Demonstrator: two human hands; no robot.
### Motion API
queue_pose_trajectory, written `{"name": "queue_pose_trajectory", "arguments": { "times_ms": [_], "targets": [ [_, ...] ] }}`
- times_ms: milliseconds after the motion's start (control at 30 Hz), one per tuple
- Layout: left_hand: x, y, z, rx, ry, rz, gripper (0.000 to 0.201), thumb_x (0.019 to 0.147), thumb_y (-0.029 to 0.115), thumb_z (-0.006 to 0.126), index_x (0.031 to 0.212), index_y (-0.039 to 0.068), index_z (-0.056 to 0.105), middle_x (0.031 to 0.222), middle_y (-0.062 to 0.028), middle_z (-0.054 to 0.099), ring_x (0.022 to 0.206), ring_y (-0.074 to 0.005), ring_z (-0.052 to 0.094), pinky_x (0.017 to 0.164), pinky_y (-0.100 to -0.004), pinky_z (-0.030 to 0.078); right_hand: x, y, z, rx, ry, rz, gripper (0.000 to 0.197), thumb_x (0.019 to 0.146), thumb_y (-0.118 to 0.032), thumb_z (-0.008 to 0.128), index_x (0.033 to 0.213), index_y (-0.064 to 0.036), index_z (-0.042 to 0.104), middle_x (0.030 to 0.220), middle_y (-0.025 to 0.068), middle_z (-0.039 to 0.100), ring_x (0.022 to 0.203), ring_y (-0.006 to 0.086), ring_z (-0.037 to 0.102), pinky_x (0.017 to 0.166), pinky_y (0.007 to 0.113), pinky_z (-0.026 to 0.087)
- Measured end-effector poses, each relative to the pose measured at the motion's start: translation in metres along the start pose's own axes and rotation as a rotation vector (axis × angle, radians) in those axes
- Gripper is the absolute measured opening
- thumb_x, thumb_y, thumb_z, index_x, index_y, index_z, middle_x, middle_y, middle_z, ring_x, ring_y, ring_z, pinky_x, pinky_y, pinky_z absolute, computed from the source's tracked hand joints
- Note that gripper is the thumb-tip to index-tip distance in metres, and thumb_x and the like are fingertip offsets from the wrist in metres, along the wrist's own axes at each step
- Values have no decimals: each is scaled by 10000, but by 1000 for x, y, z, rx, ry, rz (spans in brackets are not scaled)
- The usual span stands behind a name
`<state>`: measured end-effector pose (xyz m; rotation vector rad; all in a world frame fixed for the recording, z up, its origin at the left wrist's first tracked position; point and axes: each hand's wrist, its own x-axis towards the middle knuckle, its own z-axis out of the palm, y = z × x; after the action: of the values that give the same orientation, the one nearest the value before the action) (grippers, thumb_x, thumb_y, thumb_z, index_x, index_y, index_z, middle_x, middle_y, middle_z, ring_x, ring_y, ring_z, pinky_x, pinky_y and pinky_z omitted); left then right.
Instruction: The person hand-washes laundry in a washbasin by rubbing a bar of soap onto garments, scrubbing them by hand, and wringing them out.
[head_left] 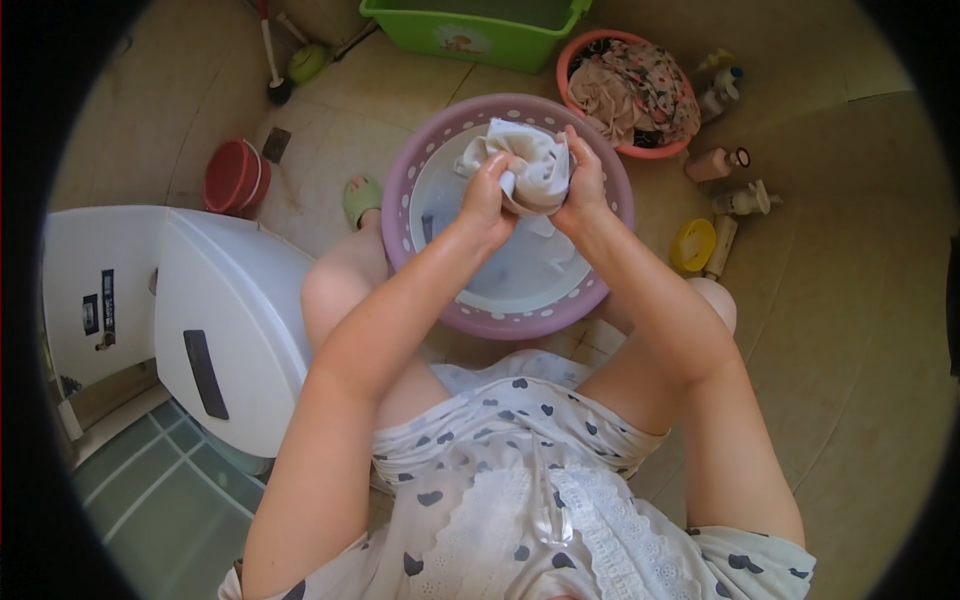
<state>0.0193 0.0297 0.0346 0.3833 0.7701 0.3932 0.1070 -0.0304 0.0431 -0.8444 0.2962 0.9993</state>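
Observation:
A bunched white cloth (538, 170) is held up between my two hands above a round purple basin (400, 200) with white dots around its rim. My left hand (488, 200) grips the cloth's left side, its fingers curled into the folds. On the other side my right hand (583, 185) is closed round the cloth, fingers pointing up. Below, cloudy water (500, 275) fills part of the basin, with pale cloth showing in it near the right side. What kind of garment the bunched cloth is, I cannot tell.
Behind the basin stand a green tub (470, 40) and a pink basket (628, 150) heaped with clothes (640, 90). Several bottles (715, 163) and a yellow bowl (692, 245) line the right. A red bucket (232, 178) and a white appliance-like box (230, 300) are at left.

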Motion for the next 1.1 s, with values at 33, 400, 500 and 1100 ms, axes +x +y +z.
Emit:
{"name": "queue_pose_trajectory", "arguments": {
  "times_ms": [33,400,500,1100],
  "targets": [
    [2,1,-2,4,-3,1,248,800,183,483,1010,59,527,988,-80,575,934,-213,570,823,-363,470,-2,2,0,3,-2,-3,391,870,-282,427,1217,-106,463,1123,76,523,965,177,540,837,316,437],
    [-1,10,0,-76,-132,-20,285,745,173,545,1006,62,532,917,-81,567,844,-187,573,719,-319,490,-3,24,-8,-662,-155,-631,198,713,5,397,759,35,587,810,98,588,759,167,555,699,260,440],
    [-21,32,18,-107,-163,13,325,816,313,495,965,30,548,922,-81,574,878,-209,569,778,-327,477,-7,27,-9,-938,-173,-1062,159,709,3,400,725,35,555,840,128,540,785,228,536,719,297,435],
    [40,-18,-39,-20,-308,137,373,870,461,383,926,114,506,873,-43,536,829,-181,555,707,-309,470,-8,39,19,-1098,-15,-1121,142,651,-146,634,689,-20,579,700,138,538,704,317,536,645,389,431]
  ]
}}
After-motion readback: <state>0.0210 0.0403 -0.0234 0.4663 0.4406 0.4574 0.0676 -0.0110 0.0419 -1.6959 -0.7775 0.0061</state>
